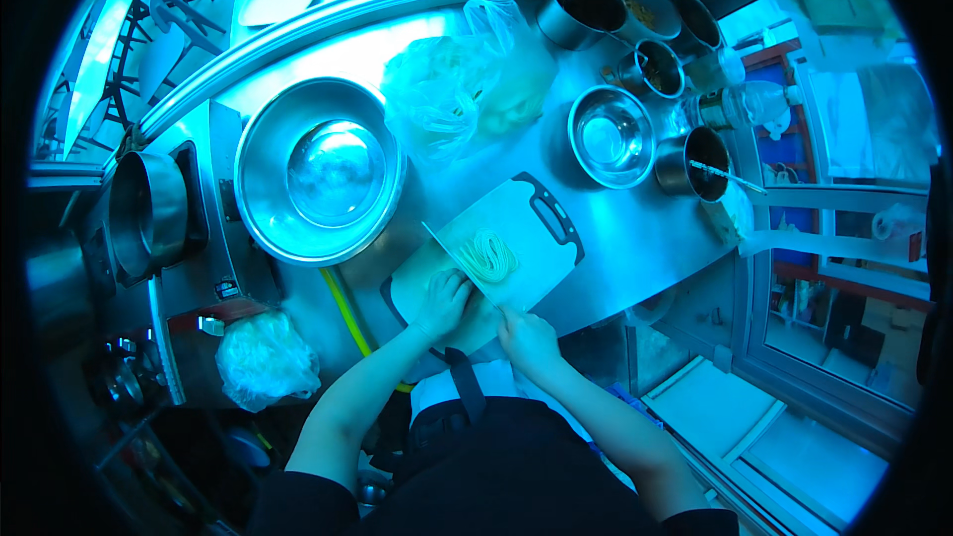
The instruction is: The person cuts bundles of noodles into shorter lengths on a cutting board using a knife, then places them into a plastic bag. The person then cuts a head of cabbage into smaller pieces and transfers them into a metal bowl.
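Observation:
A kitchen knife (460, 262), its blade seen almost edge-on, stands on a pale cutting board (549, 216) with dark ends and a handle slot. My right hand (527, 339) grips its handle near the board's front edge. My left hand (444, 305) rests on the board to the left of the blade, fingers curled close to it. Whether something lies under those fingers is hidden. Just right of the blade sits a small pile of pale food in folded, layered strips (489, 254).
A large steel basin (257, 171) stands left of the board, with a filled clear plastic bag (461, 89) behind. A small steel bowl (577, 138) and several steel pots (670, 167) line the right. Further left are a saucepan (138, 216) and another plastic bag (266, 361).

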